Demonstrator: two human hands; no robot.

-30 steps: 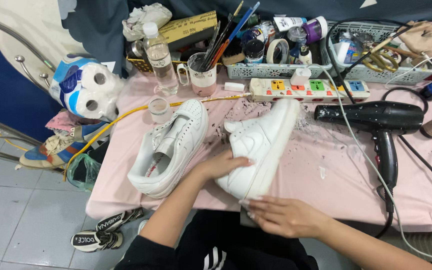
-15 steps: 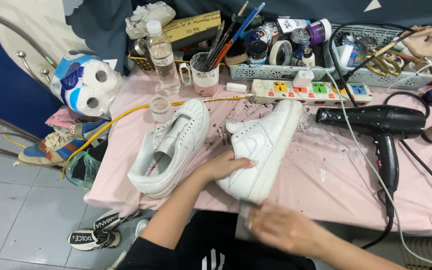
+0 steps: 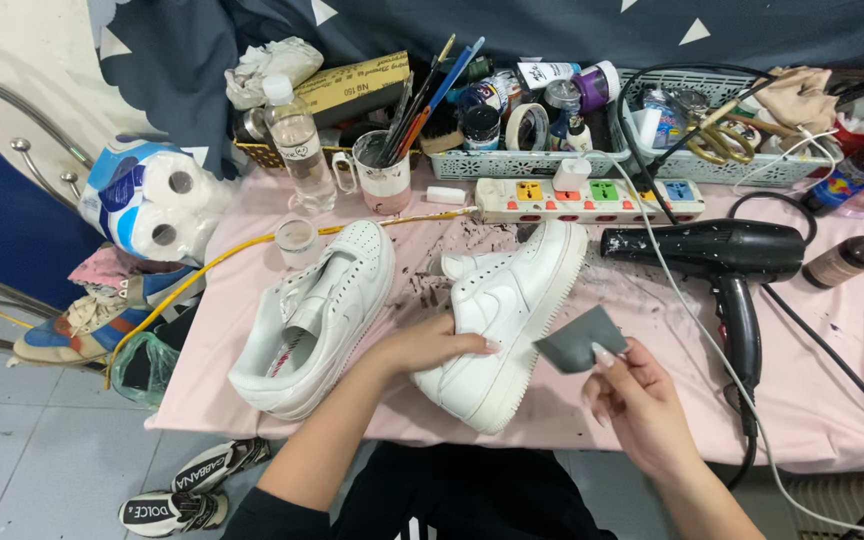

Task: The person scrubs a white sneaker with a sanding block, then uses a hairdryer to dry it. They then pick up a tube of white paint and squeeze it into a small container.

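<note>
Two white sneakers (image 3: 407, 320), one grey sandpaper piece (image 3: 574, 338).

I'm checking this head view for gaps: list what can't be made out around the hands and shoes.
- Right sneaker: far side hidden by its own body; side partly covered by left hand.
- Grey piece in right hand: material untellable.
- Left sneaker: inside shadowed.
- Hair dryer cord: cut off at the bottom edge.

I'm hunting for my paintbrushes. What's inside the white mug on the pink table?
The white mug holds a bundle of brushes and pencils standing upright, tips fanning out. Their lower ends and the mug's bottom are hidden by its wall.
</note>
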